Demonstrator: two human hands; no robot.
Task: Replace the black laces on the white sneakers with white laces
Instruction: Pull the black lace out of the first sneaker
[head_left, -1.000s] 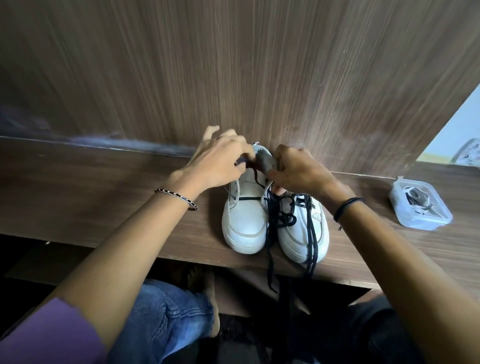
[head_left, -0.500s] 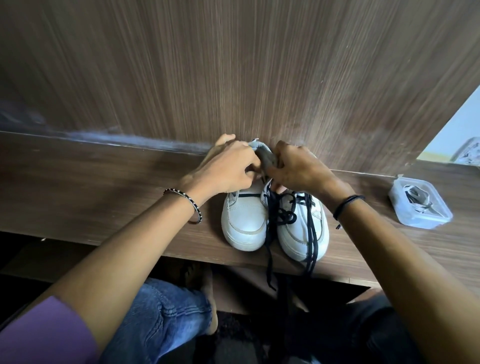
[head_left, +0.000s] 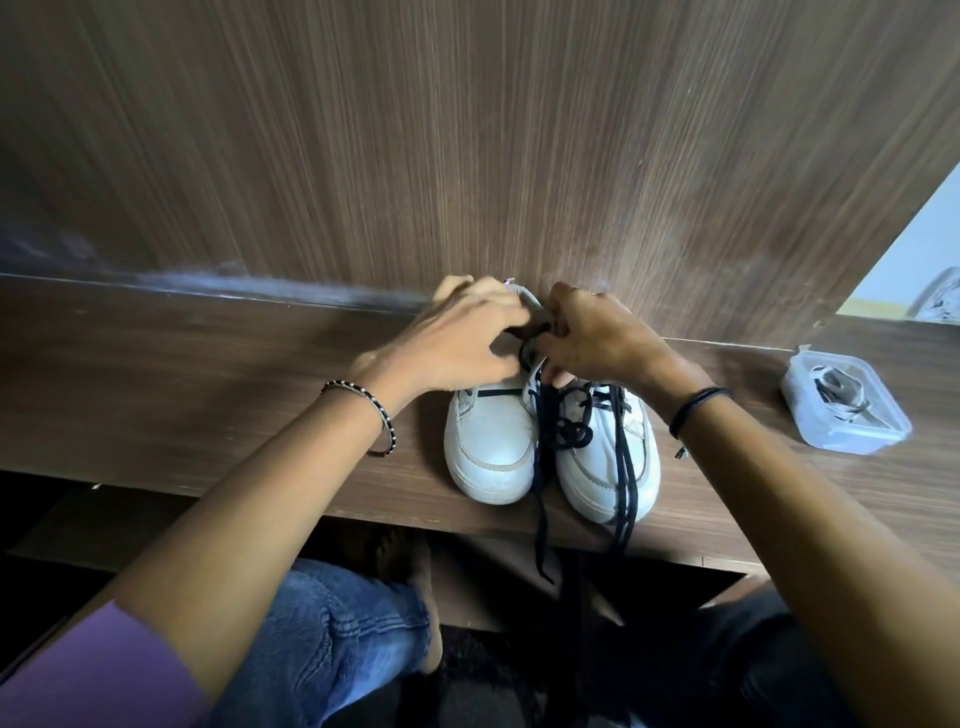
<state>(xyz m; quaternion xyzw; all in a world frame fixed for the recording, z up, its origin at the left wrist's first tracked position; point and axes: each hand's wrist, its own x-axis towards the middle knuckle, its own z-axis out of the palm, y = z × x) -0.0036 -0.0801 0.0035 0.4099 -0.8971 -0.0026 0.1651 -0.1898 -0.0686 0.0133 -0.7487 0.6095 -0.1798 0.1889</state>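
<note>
Left hand (head_left: 457, 338): grips left sneaker (head_left: 491, 447) at its collar.
Right hand (head_left: 597, 345): pinches black lace (head_left: 540, 415).
Lace axis: trails from both hands back past the wrists.
Last threaded bar (head_left: 497, 393): just beside left hand.

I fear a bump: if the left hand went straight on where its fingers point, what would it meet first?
Most likely the right hand, which pinches the lace just ahead of the left hand; depth is hard to judge.

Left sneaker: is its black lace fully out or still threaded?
Still partly threaded: one run of black lace crosses the left sneaker above the toe; higher up is hidden.
</note>
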